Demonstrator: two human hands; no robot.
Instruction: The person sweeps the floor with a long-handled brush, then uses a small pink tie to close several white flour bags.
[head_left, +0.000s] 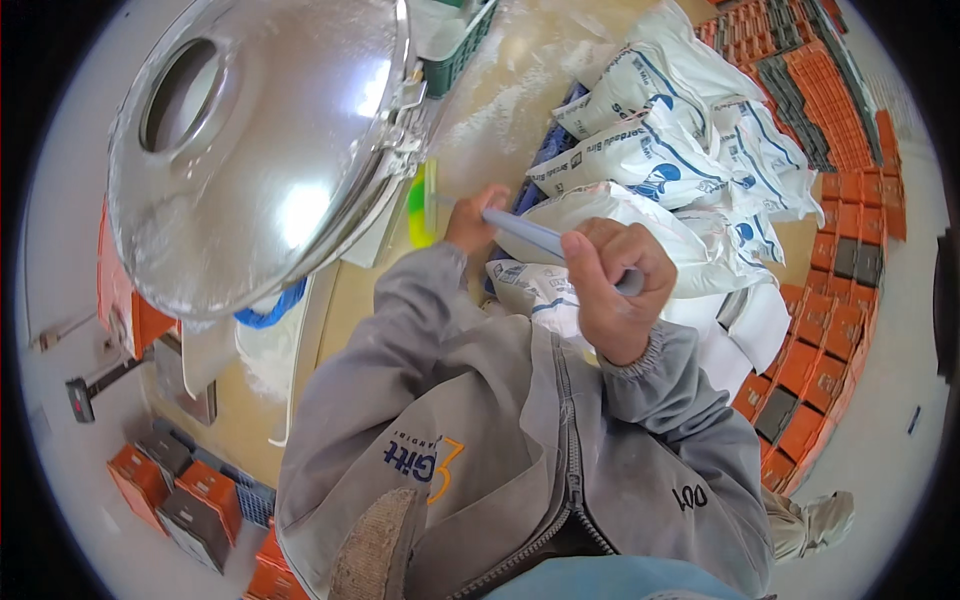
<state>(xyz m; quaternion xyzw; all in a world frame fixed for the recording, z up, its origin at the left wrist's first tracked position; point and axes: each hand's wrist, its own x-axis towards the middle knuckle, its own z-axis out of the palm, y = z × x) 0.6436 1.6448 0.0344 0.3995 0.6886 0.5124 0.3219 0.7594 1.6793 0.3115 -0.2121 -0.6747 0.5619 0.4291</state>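
A pale blue-grey pole (534, 234) runs across in front of my chest. My right hand (624, 285) is wrapped around its upper end, thumb on top. Farther along, my left hand (475, 219) grips the same pole lower down. Beyond that hand is a bright yellow-green head (420, 206), which looks like a broom's, partly hidden near the steel vessel. White powder (491, 90) is smeared over the tan floor (465, 139) ahead. White printed sacks (626, 161) are piled just right of the pole.
A large stainless steel vessel (262, 172) with a round opening and rim clamps fills the upper left. A blue pallet (551, 146) lies under the sacks. Stacked orange and dark crates (825, 315) line the right; more crates (180, 502) stand lower left. A green crate (454, 71) sits ahead.
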